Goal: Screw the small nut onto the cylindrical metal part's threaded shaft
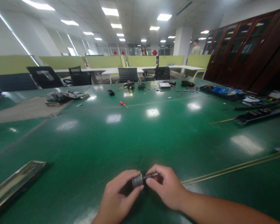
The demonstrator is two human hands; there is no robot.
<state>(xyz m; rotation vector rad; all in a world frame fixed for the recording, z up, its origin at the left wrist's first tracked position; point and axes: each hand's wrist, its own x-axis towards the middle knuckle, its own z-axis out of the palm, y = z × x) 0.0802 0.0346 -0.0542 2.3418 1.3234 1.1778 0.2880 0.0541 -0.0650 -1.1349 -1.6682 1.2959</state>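
Close to the table's near edge, my left hand (118, 193) is closed around the grey cylindrical body of a small motor (137, 181), thumb below and fingers above. A threaded metal shaft (149, 176) extends from the body to the right. My right hand (166, 186) pinches this shaft between thumb and forefinger, with the shaft's tip showing beyond the thumb. Both hands are just above the green tabletop (121, 146). The fingers hide part of the motor's body and shaft.
A long metal-edged tray (16, 183) lies at left. Thin brass-coloured rods (233, 169) stretch rightward beside my right forearm. Farther off are an orange screwdriver (123, 104), a white box (164, 86), a black tray with blue items (221, 91) and a dark rail-like part (259, 115).
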